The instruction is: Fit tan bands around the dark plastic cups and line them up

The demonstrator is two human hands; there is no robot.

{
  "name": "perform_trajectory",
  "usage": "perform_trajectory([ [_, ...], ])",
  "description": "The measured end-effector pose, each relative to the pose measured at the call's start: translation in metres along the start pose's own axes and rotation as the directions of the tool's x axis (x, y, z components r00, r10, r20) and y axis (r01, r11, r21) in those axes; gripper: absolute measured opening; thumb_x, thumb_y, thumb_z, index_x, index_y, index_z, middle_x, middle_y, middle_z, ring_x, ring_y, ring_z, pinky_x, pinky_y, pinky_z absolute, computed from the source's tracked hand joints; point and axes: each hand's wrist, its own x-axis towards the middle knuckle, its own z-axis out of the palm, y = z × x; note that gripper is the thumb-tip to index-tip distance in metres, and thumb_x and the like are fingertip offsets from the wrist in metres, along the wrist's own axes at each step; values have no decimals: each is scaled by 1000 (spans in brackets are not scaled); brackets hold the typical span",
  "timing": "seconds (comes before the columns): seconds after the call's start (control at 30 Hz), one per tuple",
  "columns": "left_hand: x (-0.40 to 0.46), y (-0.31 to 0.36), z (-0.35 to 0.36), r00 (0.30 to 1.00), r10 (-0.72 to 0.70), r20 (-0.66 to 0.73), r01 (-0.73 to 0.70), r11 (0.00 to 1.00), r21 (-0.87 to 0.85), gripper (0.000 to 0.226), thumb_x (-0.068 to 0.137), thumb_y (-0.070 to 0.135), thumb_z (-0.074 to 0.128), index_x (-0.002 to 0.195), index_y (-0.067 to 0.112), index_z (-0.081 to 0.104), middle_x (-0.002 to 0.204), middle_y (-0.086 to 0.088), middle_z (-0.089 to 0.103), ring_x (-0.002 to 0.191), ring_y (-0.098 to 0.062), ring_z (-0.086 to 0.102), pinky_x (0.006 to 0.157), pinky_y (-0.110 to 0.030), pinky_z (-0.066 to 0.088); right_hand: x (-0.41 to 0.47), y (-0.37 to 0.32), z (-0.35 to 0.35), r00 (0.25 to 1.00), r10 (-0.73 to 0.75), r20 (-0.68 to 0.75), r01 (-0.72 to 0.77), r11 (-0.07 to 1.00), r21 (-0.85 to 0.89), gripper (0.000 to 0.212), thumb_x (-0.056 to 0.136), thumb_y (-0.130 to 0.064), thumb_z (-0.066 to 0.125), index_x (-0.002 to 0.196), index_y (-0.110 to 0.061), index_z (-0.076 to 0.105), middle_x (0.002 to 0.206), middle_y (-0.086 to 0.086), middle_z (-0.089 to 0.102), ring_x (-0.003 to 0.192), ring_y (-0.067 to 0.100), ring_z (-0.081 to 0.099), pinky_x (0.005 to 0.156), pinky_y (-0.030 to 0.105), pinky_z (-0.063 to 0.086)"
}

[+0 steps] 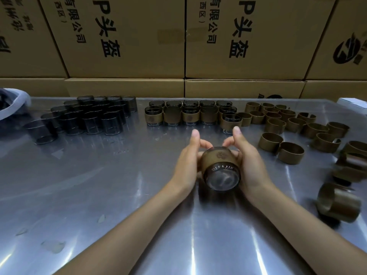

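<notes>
One dark translucent plastic cup [220,169] with a tan band already round it is gripped between the left hand [188,161] and right hand [248,161], base toward the camera, thumbs raised. Beyond the held cup, roughly eleven banded cups [188,114] are lined up in rows. Far left of it, about twenty bare dark cups [89,118] are left to fit. Right of it, some twenty-five loose tan band rings [288,124] are scattered on the steel table [99,195]. Progress is judged at about one third.
</notes>
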Motion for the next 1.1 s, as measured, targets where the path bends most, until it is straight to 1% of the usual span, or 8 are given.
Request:
perform_trajectory([
  [0.07, -3, -5, 7, 984, 165, -67, -159, 983, 94, 59, 85, 60, 23, 66, 15, 55, 57, 0, 52, 50, -6, 47, 51, -15, 37, -3, 0, 6, 995, -89, -43, 89, 996, -5, 40, 68, -62, 56, 55, -24, 59, 68, 13, 60, 61, 21, 56, 55, 24, 48],
  [0.17, -7, -7, 9, 945, 312, -99, -295, 942, 159, 59, 93, 51, 19, 55, 15, 47, 51, 1, 41, 50, -5, 39, 52, -14, 33, -5, 1, 9, 976, -205, -79, 197, 976, -92, 47, 89, -48, 49, 52, -19, 53, 50, -8, 50, 46, 1, 46, 47, 10, 38],
  [0.4, -6, -6, 10, 944, 315, -96, -305, 947, 104, 56, 105, 29, 24, 56, 5, 38, 49, 7, 27, 45, -4, 28, 46, -15, 27, -3, 0, 10, 970, -211, -117, 187, 964, -190, 59, 98, -44, 41, 45, -20, 42, 43, -9, 37, 40, 3, 36, 42, 12, 32],
  [0.6, -3, -6, 8, 950, 301, -87, -293, 951, 96, 52, 107, 28, 29, 56, 19, 36, 47, 12, 33, 46, -2, 34, 49, -15, 30, 0, 6, 7, 971, -225, -85, 202, 954, -220, 61, 99, -46, 37, 44, -20, 43, 41, -10, 38, 39, 2, 37, 41, 11, 32],
  [0.73, -1, -9, -8, 933, 311, 179, -345, 915, 209, 47, 88, 55, 42, 63, 16, 46, 61, 6, 41, 60, -8, 39, 62, -25, 33, 7, 12, -1, 951, -267, -155, 229, 947, -223, 71, 103, -40, 31, 37, -19, 47, 40, -7, 41, 41, 2, 39, 43, 13, 31],
  [0.87, -1, -18, -9, 864, 373, 338, -503, 677, 538, 44, 71, 53, 73, 91, 21, 50, 87, 12, 53, 81, -2, 51, 70, -15, 39, 13, 16, -8, 901, -337, -273, 254, 920, -298, 68, 104, -37, 30, 40, -19, 44, 42, -6, 44, 41, 0, 43, 42, 8, 33],
  [1.0, 12, -26, -9, 854, 391, 344, -521, 629, 577, 41, 72, 30, 83, 97, 20, 51, 103, 10, 47, 99, -6, 50, 84, -18, 40, 19, 22, -11, 911, -329, -249, 250, 920, -301, 61, 104, -35, 30, 50, -17, 50, 65, -8, 68, 67, -4, 61, 67, 10, 45],
  [1.1, 31, -33, -17, 890, 373, 263, -449, 612, 651, 33, 76, 13, 80, 95, 18, 53, 120, 9, 39, 109, -7, 47, 90, -20, 41, 27, 25, -15, 926, -241, -289, 153, 943, -295, 44, 104, -32, 31, 71, -23, 59, 100, -8, 66, 106, 4, 57, 103, 38, 41],
])
